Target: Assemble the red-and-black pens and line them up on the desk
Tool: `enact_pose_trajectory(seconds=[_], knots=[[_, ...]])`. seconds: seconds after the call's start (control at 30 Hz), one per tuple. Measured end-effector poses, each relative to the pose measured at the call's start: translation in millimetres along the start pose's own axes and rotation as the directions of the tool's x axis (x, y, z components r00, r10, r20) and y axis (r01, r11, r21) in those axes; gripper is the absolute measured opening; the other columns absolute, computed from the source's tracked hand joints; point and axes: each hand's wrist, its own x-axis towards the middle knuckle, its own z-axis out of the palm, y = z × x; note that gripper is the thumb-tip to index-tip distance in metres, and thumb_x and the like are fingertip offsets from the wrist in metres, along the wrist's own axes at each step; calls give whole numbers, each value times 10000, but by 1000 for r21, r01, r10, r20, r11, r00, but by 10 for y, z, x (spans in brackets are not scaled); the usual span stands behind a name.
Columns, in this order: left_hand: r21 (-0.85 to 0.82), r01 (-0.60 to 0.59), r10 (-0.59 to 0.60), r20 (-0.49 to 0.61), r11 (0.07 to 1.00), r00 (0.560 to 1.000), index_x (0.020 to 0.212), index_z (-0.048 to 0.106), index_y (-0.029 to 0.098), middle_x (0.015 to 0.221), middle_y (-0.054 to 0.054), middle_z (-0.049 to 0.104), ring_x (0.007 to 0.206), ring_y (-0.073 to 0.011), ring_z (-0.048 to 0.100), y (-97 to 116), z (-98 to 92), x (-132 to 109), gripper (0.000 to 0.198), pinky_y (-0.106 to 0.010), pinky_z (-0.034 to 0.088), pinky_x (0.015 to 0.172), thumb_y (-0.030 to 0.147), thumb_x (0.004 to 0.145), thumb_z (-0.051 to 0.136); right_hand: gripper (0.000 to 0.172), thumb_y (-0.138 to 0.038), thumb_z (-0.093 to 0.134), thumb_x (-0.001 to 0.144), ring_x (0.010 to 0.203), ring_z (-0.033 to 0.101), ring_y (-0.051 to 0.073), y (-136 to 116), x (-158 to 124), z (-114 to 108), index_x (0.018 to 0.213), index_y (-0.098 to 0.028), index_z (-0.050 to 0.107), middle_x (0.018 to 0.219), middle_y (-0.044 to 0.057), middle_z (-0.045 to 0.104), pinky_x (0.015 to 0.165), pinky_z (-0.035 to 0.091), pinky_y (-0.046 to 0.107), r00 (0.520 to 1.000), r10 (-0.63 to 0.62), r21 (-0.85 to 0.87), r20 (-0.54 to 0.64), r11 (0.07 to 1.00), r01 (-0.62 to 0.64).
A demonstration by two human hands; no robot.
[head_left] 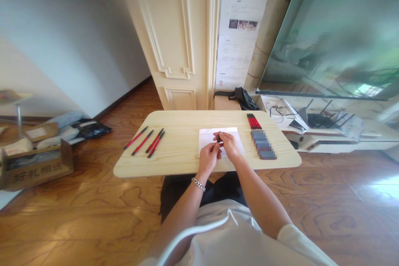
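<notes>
Both my hands sit together over a white paper sheet near the middle of a light wooden table. My left hand, with a chain bracelet at its wrist, and my right hand pinch a slim dark pen upright between their fingertips. Most of that pen is hidden by my fingers. Left of the paper lie several red-and-black pens, loose and apart. To the right are a tight row of red-and-black pens and a pixelated stack of flat dark items.
Behind the table stands a black bag on a low box. A router and papers rest on a white cabinet at right. A wooden crate and bagged items sit on the wooden floor at left.
</notes>
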Motion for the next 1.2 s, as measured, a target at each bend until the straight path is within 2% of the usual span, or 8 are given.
enact_pose_trajectory(seconds=[0.17,0.33,0.4,0.53,0.7,0.83,1.0,1.2], knots=[[-36,-8,9,36,999,999,880,673,155,639,-28,623,507,-115,541,10,-11,1,423,-221,391,461,560,831,558,432,-573,656,714,616,547,137,-20,-14,-51,827,-156,652,720,32,632,554,438,246,996,-12,-34,-91,999,9],[-57,-21,24,48,998,999,803,652,156,656,-36,626,510,-112,550,-18,-8,6,423,-222,402,468,557,853,526,439,-551,613,755,665,593,141,-21,-48,-61,960,-164,659,874,72,675,594,478,259,994,96,169,58,980,-104],[-54,-17,19,39,998,999,797,649,159,655,-37,632,509,-114,553,-24,-2,7,420,-223,402,468,557,853,525,455,-565,613,756,698,606,148,-24,-50,-62,979,-170,652,886,75,679,611,484,259,995,93,161,38,982,-98],[-38,-24,26,54,999,998,847,666,159,662,-38,642,509,-116,554,-17,-3,1,404,-223,405,472,538,858,526,414,-546,691,699,673,593,139,-14,-33,-77,873,-178,616,790,35,660,624,489,263,997,53,125,-59,991,-46],[-49,-59,62,73,997,995,797,656,156,644,-36,635,502,-110,550,2,-20,-9,399,-220,401,470,526,866,523,426,-568,610,764,743,636,173,-8,-29,-106,962,-192,642,897,72,695,634,499,286,994,105,196,42,974,-111],[-51,-51,55,72,997,996,882,671,160,662,-33,638,510,-112,552,8,-18,-11,393,-220,400,471,523,867,523,406,-561,659,732,710,619,160,-10,-28,-103,881,-184,633,847,58,679,639,492,280,998,60,125,-32,991,-55],[-30,-43,45,75,999,996,842,668,156,671,-38,640,521,-115,563,5,-24,-10,400,-219,396,470,528,866,521,421,-553,621,764,751,631,166,4,-18,-113,958,-181,646,889,70,686,667,501,288,994,99,165,41,981,-105],[-37,-41,44,80,998,996,884,676,157,677,-39,639,525,-117,565,-15,-28,-3,403,-219,393,466,531,862,527,415,-549,677,722,692,609,147,17,-19,-117,906,-180,633,826,44,676,632,485,267,998,56,80,-37,995,-53]])
